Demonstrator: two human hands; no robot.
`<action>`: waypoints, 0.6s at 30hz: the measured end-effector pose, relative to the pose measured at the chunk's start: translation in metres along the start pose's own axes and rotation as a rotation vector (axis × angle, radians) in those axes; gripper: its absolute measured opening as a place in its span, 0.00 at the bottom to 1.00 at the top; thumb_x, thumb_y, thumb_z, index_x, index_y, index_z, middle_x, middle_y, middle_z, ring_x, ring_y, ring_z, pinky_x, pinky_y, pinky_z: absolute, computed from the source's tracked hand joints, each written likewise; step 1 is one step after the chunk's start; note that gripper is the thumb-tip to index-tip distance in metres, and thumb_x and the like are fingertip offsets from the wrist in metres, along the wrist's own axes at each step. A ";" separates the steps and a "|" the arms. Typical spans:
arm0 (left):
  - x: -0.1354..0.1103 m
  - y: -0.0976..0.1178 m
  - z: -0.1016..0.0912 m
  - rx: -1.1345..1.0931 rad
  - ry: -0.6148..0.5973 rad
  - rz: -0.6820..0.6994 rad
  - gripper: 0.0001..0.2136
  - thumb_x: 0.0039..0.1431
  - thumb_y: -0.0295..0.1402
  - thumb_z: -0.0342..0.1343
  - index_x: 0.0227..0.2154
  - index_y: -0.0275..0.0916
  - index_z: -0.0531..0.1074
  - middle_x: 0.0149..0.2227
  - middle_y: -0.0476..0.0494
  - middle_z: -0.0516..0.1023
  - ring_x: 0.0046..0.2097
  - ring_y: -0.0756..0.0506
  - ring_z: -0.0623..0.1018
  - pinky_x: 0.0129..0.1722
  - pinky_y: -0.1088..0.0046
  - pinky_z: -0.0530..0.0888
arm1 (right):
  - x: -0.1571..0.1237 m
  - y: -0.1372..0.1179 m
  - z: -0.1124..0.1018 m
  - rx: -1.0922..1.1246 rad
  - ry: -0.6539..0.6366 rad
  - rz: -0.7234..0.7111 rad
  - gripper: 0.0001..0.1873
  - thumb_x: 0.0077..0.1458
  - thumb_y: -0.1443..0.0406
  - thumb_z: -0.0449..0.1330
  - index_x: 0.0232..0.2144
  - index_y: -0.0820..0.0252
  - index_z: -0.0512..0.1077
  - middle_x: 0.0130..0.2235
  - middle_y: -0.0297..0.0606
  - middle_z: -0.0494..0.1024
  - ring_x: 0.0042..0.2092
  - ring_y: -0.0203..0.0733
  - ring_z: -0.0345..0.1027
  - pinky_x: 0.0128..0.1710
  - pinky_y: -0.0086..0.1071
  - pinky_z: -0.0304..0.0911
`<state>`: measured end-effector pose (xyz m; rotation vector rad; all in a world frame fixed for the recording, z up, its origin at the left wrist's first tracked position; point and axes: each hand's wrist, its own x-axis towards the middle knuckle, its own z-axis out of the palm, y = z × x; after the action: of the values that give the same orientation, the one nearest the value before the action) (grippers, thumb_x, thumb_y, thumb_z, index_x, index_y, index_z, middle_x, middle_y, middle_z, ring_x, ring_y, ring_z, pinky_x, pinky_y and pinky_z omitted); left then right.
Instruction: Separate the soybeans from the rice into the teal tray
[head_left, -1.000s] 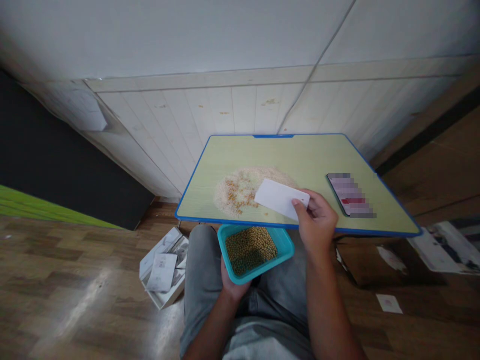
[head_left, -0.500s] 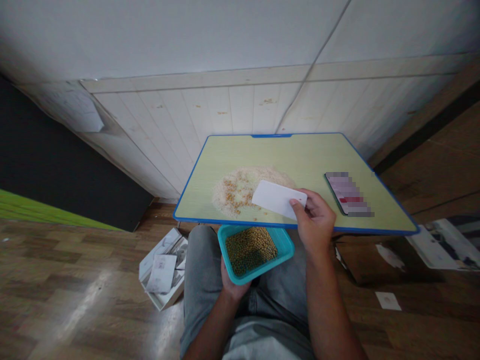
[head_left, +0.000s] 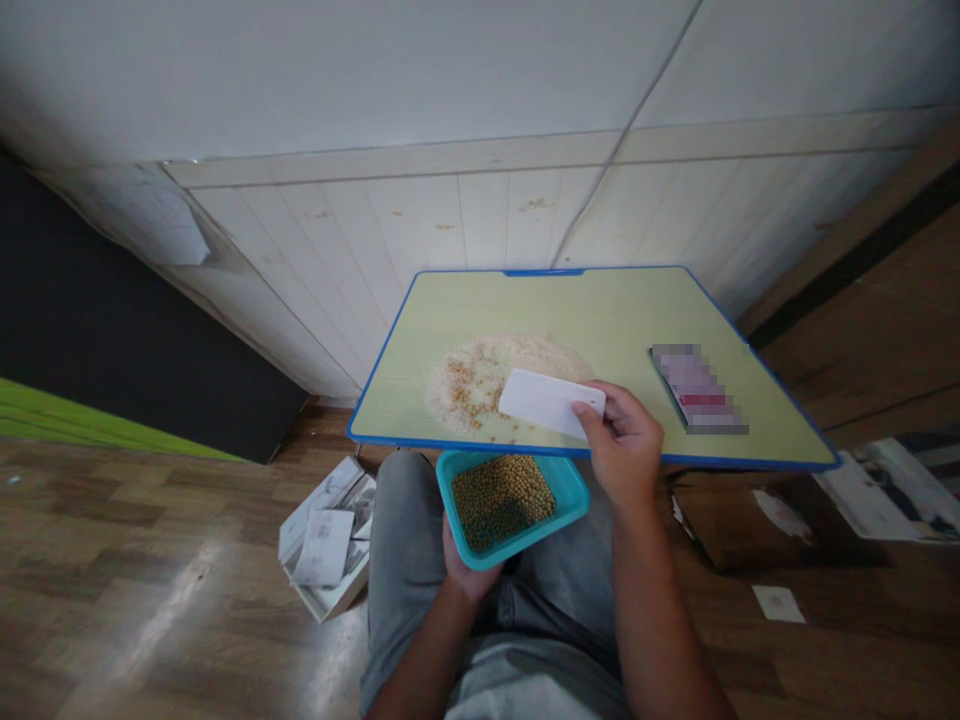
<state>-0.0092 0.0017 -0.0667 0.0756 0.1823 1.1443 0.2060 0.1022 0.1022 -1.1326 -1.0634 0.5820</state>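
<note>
My right hand (head_left: 626,440) pinches a white card (head_left: 544,402) by its right end, thumb on top. The card is over the near side of a spread of rice (head_left: 532,350) on the small table (head_left: 615,310). Yellowish beans (head_left: 466,385) lie mixed in the rice, and a few sit near the table's front edge. Below that edge my left hand (head_left: 469,565) grips a teal plastic basket (head_left: 574,500) from underneath, most of its fingers hidden. Many more beans fill the basket's bottom.
A phone (head_left: 697,390) with a blurred screen lies on the table's right side. An open white box (head_left: 326,540) with papers stands on the floor at left. A brown box (head_left: 780,520) is under the table at right. The wall (head_left: 480,215) is behind the table.
My right hand has moved slightly left and toward me with the card. A few more beans show near the front edge. The basket and my left hand have stayed put.
</note>
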 end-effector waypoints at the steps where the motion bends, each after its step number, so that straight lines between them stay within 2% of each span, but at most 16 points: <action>1: 0.000 0.000 0.000 0.000 0.000 0.000 0.31 0.79 0.38 0.35 0.55 0.51 0.88 0.60 0.47 0.90 0.68 0.44 0.83 0.82 0.56 0.49 | 0.000 0.000 0.000 0.004 -0.015 0.001 0.11 0.58 0.59 0.73 0.42 0.55 0.86 0.39 0.38 0.90 0.40 0.46 0.85 0.40 0.38 0.81; 9: -0.001 0.002 -0.005 -0.001 0.014 -0.013 0.31 0.78 0.38 0.36 0.55 0.51 0.89 0.59 0.46 0.91 0.69 0.43 0.82 0.82 0.56 0.51 | -0.006 -0.001 0.002 -0.002 -0.074 0.001 0.09 0.59 0.59 0.72 0.42 0.54 0.85 0.39 0.37 0.90 0.40 0.46 0.85 0.40 0.37 0.81; 13: -0.001 0.002 -0.006 0.002 0.020 -0.013 0.32 0.79 0.40 0.34 0.55 0.51 0.89 0.60 0.46 0.90 0.73 0.42 0.78 0.83 0.55 0.46 | -0.007 -0.001 0.004 0.004 -0.098 -0.010 0.09 0.59 0.60 0.72 0.42 0.53 0.86 0.39 0.37 0.90 0.40 0.46 0.86 0.41 0.37 0.81; 18: -0.001 0.002 -0.007 0.000 0.027 -0.011 0.31 0.80 0.43 0.34 0.58 0.51 0.87 0.62 0.47 0.89 0.70 0.42 0.82 0.83 0.55 0.44 | -0.007 -0.002 0.005 0.005 -0.113 -0.002 0.09 0.58 0.59 0.72 0.41 0.53 0.86 0.38 0.37 0.90 0.39 0.46 0.85 0.40 0.37 0.81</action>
<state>-0.0124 0.0012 -0.0733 0.0588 0.2063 1.1351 0.1981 0.0980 0.1015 -1.1048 -1.1594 0.6526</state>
